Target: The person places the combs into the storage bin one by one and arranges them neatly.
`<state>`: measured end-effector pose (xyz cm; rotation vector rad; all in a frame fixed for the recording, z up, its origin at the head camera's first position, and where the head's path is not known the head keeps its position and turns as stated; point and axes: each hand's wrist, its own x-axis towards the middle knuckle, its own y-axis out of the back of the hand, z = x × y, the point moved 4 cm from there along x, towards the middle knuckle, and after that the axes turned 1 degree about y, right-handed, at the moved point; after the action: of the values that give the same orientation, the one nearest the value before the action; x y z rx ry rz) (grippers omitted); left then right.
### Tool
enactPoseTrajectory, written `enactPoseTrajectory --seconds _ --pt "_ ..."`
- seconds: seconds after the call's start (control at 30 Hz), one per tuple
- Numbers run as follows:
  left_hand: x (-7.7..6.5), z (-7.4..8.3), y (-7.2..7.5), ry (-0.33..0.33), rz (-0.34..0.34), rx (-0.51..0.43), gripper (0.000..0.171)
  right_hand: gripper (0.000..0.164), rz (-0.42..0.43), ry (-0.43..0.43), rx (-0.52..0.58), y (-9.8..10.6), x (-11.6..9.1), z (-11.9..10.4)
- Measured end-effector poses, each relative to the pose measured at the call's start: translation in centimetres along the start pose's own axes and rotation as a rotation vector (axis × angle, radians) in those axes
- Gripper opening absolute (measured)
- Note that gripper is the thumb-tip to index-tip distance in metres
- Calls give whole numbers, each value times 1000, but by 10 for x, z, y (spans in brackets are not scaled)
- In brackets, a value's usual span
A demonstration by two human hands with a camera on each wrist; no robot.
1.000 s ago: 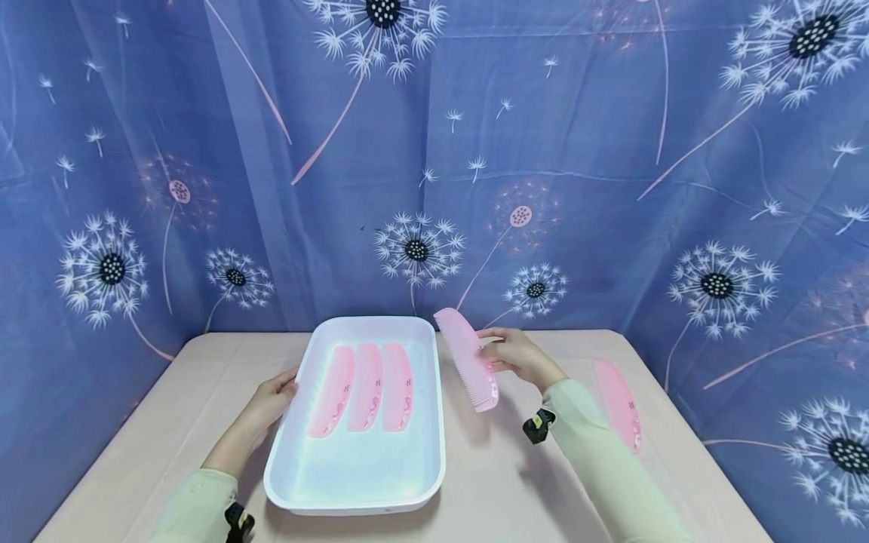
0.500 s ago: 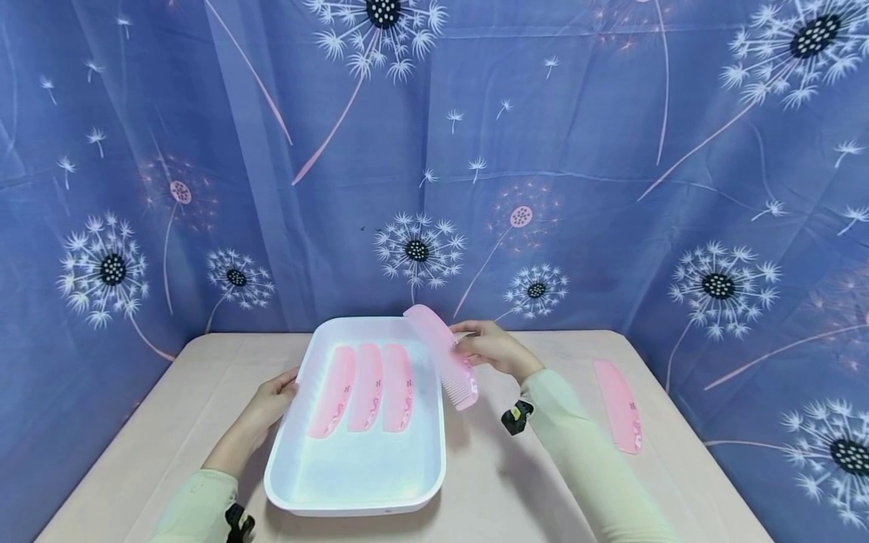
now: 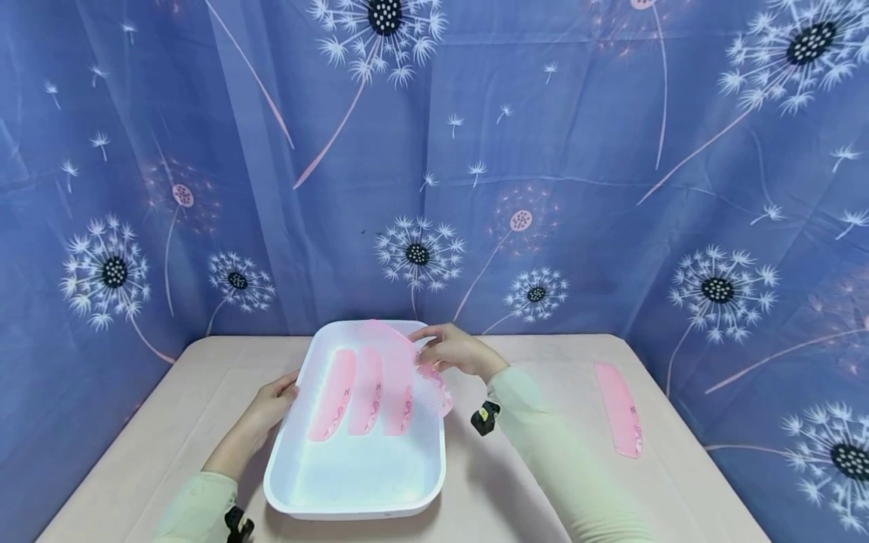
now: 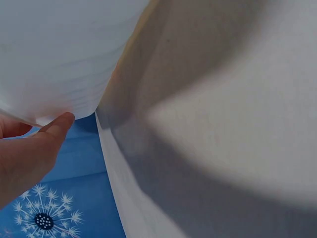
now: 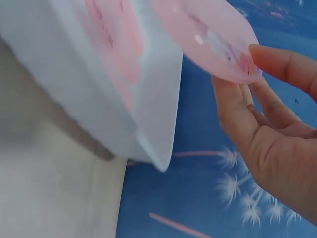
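Note:
My right hand (image 3: 453, 351) pinches a pink comb (image 3: 433, 394) between thumb and fingers, tilted above the right side of a white tray (image 3: 353, 494). In the right wrist view this comb (image 5: 213, 44) appears translucent, with a printed pattern by the fingertips. Three pink combs lie side by side in the tray: a left comb (image 3: 333, 400), a middle comb (image 3: 366, 400) and a right comb (image 3: 397, 407), partly behind the held one. At the tray's left rim my left hand (image 3: 270, 403) grips the edge; its thumb (image 4: 60, 128) presses the outer wall in the left wrist view.
Another pink comb (image 3: 619, 411) lies on the right part of the cloth-covered table (image 3: 536, 467). A blue curtain (image 3: 353, 249) with dandelion prints hangs behind and along both sides of the table.
My right hand has carried the comb leftward, from beside the tray to over its right side. The left hand and the tray have stayed in place.

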<state>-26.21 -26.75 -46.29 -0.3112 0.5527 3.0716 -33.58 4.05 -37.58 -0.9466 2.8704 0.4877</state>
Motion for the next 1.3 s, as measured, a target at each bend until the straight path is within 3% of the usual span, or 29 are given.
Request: enactPoseTrajectory --seconds 0.37,0.6,0.9,1.3 --pt "0 2 -2 -13 -4 -14 49 46 -181 -23 -95 -44 18 -9" --pt "0 1 -1 -11 -9 -14 50 42 -271 -66 -147 -70 30 -3" --pt "0 1 0 7 -4 -4 50 36 -319 -152 -217 -90 38 9" --pt "0 2 1 19 2 6 50 32 -389 -196 -306 -111 42 25"
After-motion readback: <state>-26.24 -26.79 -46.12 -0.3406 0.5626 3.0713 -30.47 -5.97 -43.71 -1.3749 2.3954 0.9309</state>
